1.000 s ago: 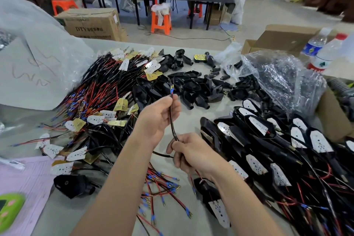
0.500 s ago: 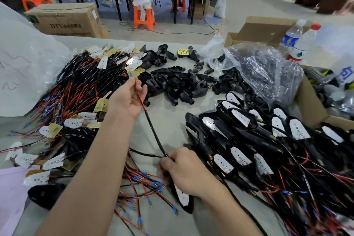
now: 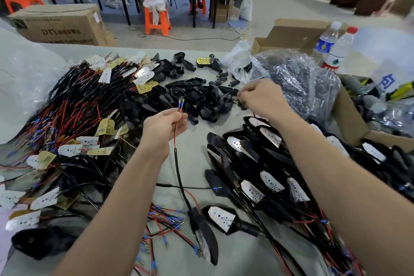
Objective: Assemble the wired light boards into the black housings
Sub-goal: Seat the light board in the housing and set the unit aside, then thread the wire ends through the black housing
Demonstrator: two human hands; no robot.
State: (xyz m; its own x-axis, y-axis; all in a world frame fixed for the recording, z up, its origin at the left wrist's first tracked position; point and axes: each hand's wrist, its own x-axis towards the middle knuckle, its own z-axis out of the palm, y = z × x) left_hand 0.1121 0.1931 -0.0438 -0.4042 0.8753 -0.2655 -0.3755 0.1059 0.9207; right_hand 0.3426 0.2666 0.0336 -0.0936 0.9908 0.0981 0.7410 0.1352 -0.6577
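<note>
Right hand point(image 3: 259, 98) left the housing point(image 3: 210, 244), fingers point(image 3: 247, 96) pinching a small part point(image 3: 242, 103) upper-centre, likely to thread onto the wire point(image 3: 177, 159) the left hand point(image 3: 163, 125) pinched.

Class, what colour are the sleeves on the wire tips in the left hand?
Blue sleeves top the left hand's wires; best in head view.

Assembly workshop: heaped wired light boards point(image 3: 78, 114), carton point(image 3: 60, 24).

Loose wired boards point(image 3: 74, 107) lie left, empty housings point(image 3: 197, 96) behind centre, filled housings point(image 3: 253, 190) right, all on the table point(image 3: 201, 148).
</note>
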